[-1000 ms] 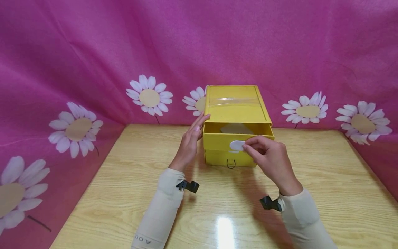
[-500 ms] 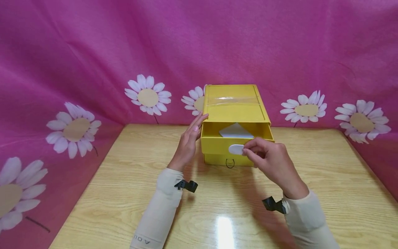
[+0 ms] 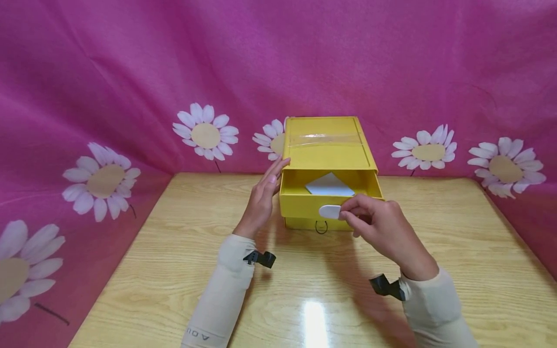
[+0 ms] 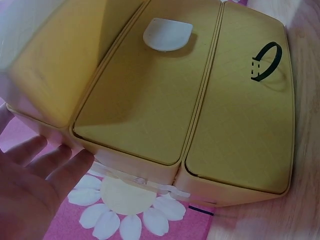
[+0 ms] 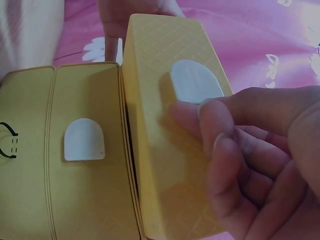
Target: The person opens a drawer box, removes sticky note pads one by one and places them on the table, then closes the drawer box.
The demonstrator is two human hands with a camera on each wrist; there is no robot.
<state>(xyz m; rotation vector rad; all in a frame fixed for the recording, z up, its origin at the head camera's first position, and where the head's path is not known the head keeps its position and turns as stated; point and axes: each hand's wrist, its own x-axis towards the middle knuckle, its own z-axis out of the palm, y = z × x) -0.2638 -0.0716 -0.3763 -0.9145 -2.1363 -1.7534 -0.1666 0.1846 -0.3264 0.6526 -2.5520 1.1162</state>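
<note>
A small yellow drawer box [image 3: 326, 157] stands on the table with its top drawer [image 3: 300, 208] pulled partway out. My right hand [image 3: 387, 229] pinches the white pull tab [image 5: 195, 80] on that drawer's front, thumb against fingers. Fingers extended, my left hand [image 3: 257, 203] rests along the box's left side. Inside the drawer lies a flat white piece [image 3: 329, 184], one corner pointing back; its front part is hidden by the drawer front. In the left wrist view, the middle drawer [image 4: 135, 95] with its own white tab [image 4: 167, 34] and the bottom drawer [image 4: 235, 115] are closed.
A black loop [image 4: 272, 60] serves as the bottom drawer's pull. Clear tape [image 3: 322, 140] crosses the box top. Behind the box hangs a pink cloth [image 3: 278, 58] with daisies. The wooden table [image 3: 174, 227] extends to both sides and in front.
The top drawer has slid further out toward me, drawn by my right hand on its tab. More of the white piece inside shows. My left hand stays at the box's side.
</note>
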